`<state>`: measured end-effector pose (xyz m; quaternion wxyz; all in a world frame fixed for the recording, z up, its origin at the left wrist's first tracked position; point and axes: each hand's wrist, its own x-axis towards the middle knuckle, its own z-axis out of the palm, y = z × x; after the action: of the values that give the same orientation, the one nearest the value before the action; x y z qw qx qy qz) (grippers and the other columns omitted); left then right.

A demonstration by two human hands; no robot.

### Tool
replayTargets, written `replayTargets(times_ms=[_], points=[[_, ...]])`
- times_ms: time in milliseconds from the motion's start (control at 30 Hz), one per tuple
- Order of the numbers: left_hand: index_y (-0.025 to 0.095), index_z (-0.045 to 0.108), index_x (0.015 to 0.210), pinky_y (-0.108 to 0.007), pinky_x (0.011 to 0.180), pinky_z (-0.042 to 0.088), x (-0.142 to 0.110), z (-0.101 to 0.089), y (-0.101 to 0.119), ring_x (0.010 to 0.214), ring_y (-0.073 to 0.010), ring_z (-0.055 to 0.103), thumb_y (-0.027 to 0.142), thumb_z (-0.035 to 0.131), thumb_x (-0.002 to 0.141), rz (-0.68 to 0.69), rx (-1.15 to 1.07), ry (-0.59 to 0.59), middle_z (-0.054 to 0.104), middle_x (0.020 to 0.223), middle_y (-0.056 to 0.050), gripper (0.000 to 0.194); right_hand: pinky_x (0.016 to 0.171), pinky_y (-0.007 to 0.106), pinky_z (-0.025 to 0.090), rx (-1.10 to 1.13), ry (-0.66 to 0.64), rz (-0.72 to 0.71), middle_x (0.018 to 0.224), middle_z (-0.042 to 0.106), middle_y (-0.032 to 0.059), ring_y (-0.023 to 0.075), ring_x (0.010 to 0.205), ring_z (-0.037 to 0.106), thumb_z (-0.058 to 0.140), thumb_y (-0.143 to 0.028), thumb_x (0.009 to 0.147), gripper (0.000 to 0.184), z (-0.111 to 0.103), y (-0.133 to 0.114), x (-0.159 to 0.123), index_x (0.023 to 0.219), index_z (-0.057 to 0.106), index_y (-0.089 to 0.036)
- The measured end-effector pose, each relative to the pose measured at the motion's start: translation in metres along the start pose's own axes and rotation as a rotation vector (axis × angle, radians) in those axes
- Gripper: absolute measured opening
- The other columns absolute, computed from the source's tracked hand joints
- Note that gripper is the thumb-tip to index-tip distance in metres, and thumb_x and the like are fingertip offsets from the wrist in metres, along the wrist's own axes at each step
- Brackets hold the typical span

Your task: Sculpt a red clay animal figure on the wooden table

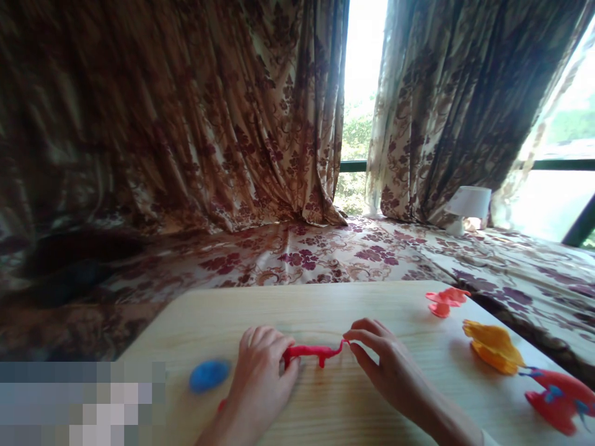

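Observation:
A thin red strip of modelling clay [310, 352] lies stretched across the pale wooden table [325, 306] between my two hands. My left hand [263, 370] has its fingers curled round the strip's left end. The thumb and forefinger of my right hand [388, 362] pinch its right tip. A small bit of the strip hangs down near its middle.
A blue clay lump [209, 375] lies left of my left hand. On the table's right side sit a salmon clay shape [446, 300], an orange-yellow one [495, 347] and a red one with blue marks [558, 399]. Behind are a flowered cloth, curtains and a small white lamp [469, 207].

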<state>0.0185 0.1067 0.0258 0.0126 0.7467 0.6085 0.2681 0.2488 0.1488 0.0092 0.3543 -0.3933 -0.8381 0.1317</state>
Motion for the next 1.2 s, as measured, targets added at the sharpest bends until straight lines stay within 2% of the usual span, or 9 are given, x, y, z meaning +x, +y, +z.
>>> replayTargets(times_ms=[200, 367, 467, 567, 667, 800, 867, 933, 1200], points=[[0.020, 0.068, 0.093, -0.051, 0.095, 0.034, -0.001, 0.006, 0.008, 0.095, -0.0248, 0.056, 0.024, 0.067, 0.075, 0.088, -0.040, 0.015, 0.067, 0.092, -0.004, 0.018, 0.078, 0.040, 0.049, 0.011, -0.017, 0.003, 0.093, 0.064, 0.0071, 0.0234, 0.087, 0.059, 0.050, -0.011, 0.089, 0.023, 0.004, -0.002, 0.000, 0.097, 0.068, -0.022], [0.025, 0.066, 0.085, -0.056, 0.101, 0.024, -0.004, 0.013, 0.010, 0.095, -0.0230, 0.058, 0.014, 0.060, 0.079, 0.239, -0.069, 0.117, 0.067, 0.083, 0.001, 0.014, 0.079, 0.038, 0.048, 0.119, 0.067, 0.006, 0.094, 0.063, 0.0081, 0.0227, 0.088, 0.060, 0.048, -0.017, 0.092, 0.022, 0.001, -0.009, 0.002, 0.098, 0.069, -0.021], [0.027, 0.065, 0.091, -0.054, 0.103, 0.021, -0.005, 0.009, 0.009, 0.097, -0.0224, 0.058, 0.015, 0.058, 0.082, 0.352, -0.058, 0.211, 0.068, 0.084, 0.002, 0.017, 0.078, 0.032, 0.050, 0.298, 0.138, 0.075, 0.092, 0.066, 0.0069, 0.0205, 0.087, 0.063, 0.050, -0.025, 0.092, 0.021, -0.003, -0.014, 0.004, 0.095, 0.070, -0.020], [0.027, 0.063, 0.101, -0.050, 0.103, 0.023, -0.004, 0.001, 0.010, 0.098, -0.0209, 0.059, 0.017, 0.056, 0.084, 0.425, -0.036, 0.184, 0.069, 0.086, 0.003, 0.020, 0.074, 0.027, 0.052, 0.457, 0.228, 0.206, 0.088, 0.070, 0.0053, 0.0194, 0.084, 0.067, 0.053, -0.033, 0.091, 0.021, -0.004, -0.012, 0.007, 0.093, 0.070, -0.020], [0.023, 0.065, 0.093, -0.050, 0.097, 0.032, -0.003, -0.004, 0.015, 0.087, -0.0201, 0.060, 0.020, 0.052, 0.086, 0.322, -0.116, 0.109, 0.067, 0.080, 0.000, 0.015, 0.075, 0.027, 0.053, 0.480, 0.310, 0.267, 0.091, 0.071, 0.0064, 0.0202, 0.087, 0.068, 0.053, -0.036, 0.091, 0.023, -0.004, -0.008, 0.008, 0.097, 0.069, -0.020], [0.018, 0.070, 0.087, -0.039, 0.074, 0.050, -0.001, -0.009, 0.024, 0.079, -0.0216, 0.061, 0.035, 0.046, 0.087, -0.002, -0.420, -0.068, 0.063, 0.079, -0.005, 0.029, 0.075, 0.027, 0.052, 0.422, 0.369, 0.157, 0.092, 0.068, 0.0059, 0.0199, 0.087, 0.065, 0.056, -0.030, 0.090, 0.017, -0.004, -0.011, 0.007, 0.096, 0.069, -0.021], [0.016, 0.069, 0.095, -0.029, 0.052, 0.048, -0.001, -0.011, 0.026, 0.066, -0.0181, 0.061, 0.044, 0.045, 0.085, -0.223, -0.614, -0.200, 0.060, 0.081, -0.005, 0.038, 0.072, 0.027, 0.052, 0.365, 0.372, 0.046, 0.089, 0.067, 0.0051, 0.0185, 0.083, 0.064, 0.054, -0.024, 0.091, 0.014, -0.006, -0.017, 0.006, 0.097, 0.067, -0.021], [0.015, 0.068, 0.098, -0.024, 0.043, 0.042, 0.000, -0.011, 0.026, 0.051, -0.0120, 0.054, 0.051, 0.048, 0.082, -0.395, -0.763, -0.291, 0.055, 0.073, 0.000, 0.044, 0.070, 0.027, 0.051, 0.304, 0.361, -0.039, 0.087, 0.065, 0.0049, 0.0176, 0.080, 0.063, 0.052, -0.019, 0.092, 0.014, -0.007, -0.023, 0.005, 0.097, 0.065, -0.021], [0.013, 0.065, 0.071, -0.021, 0.049, 0.040, 0.000, -0.004, 0.018, 0.052, -0.0087, 0.042, 0.059, 0.057, 0.076, -0.428, -0.920, -0.257, 0.045, 0.057, 0.004, 0.047, 0.080, 0.035, 0.049, 0.043, 0.292, -0.209, 0.101, 0.061, 0.0069, 0.0211, 0.093, 0.060, 0.060, -0.014, 0.087, 0.026, -0.002, -0.037, -0.003, 0.110, 0.056, -0.024]])
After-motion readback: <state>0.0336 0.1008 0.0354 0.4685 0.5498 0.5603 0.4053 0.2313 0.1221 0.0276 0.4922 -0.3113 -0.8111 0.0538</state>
